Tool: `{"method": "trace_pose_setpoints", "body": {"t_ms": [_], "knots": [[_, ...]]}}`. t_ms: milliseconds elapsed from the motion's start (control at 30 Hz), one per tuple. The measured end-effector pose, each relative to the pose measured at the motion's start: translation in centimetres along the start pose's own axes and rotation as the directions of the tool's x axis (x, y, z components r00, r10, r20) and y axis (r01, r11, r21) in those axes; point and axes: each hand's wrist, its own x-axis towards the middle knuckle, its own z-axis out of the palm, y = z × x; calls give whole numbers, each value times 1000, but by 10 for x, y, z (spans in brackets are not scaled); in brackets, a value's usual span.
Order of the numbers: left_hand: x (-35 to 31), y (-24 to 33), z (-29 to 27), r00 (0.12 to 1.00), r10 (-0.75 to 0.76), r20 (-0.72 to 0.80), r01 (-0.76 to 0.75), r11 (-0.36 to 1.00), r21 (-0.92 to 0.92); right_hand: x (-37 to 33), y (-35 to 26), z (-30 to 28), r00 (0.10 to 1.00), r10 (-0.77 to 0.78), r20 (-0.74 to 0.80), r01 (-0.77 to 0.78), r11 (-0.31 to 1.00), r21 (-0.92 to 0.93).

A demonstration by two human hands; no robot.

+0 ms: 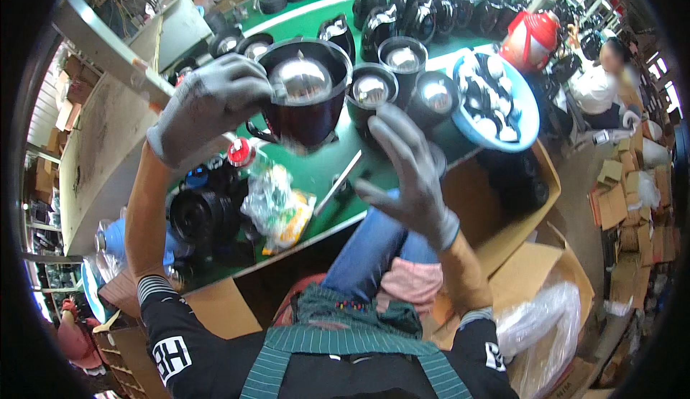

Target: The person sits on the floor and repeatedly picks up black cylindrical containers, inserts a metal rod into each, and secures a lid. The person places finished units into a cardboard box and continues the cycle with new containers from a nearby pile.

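My left hand point(215, 104), in a grey glove, is closed on the rim of a dark reddish-black jug point(305, 120) and holds it above the green table point(287, 156). A shiny silver dome point(300, 77) shows in the jug's mouth. My right hand point(410, 173), gloved too, is raised with its fingers spread and nothing in it. Just beyond its fingertips stand black cylindrical vessels with silver insides, among them one vessel point(371, 90) close to the jug and another point(402, 58) behind it.
A light-blue basin point(528, 115) of black and white parts stands right, near a red jug-shaped vessel point(532, 40). Glossy black parts point(381, 25) line the far side. A plastic bag point(273, 201) and stacked black rings point(198, 216) lie near left. An open cardboard box point(474, 205) sits right of my legs.
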Motion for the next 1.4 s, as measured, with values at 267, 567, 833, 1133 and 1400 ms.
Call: {"method": "trace_pose_setpoints", "body": {"t_ms": [267, 567, 833, 1133, 1400], "knots": [[-65, 123, 45, 997, 53, -52, -67, 944, -323, -63, -54, -22, 946, -18, 323, -62, 970, 235], [-173, 215, 170, 960, -159, -228, 120, 977, -176, -150, -102, -48, 573, 804, 160, -804, 515, 296], [-126, 188, 203, 725, -684, -79, 512, 612, -602, -137, -82, -38, 441, 855, 273, -895, 396, 207], [-322, 157, 373, 540, -717, 441, 336, -296, -894, -149, 90, 12, 792, 599, -117, -563, 643, -520], [-290, 180, 368, 712, -436, 550, 473, -281, -835, -155, 121, 16, 832, 548, -90, -500, 669, -549]]}}
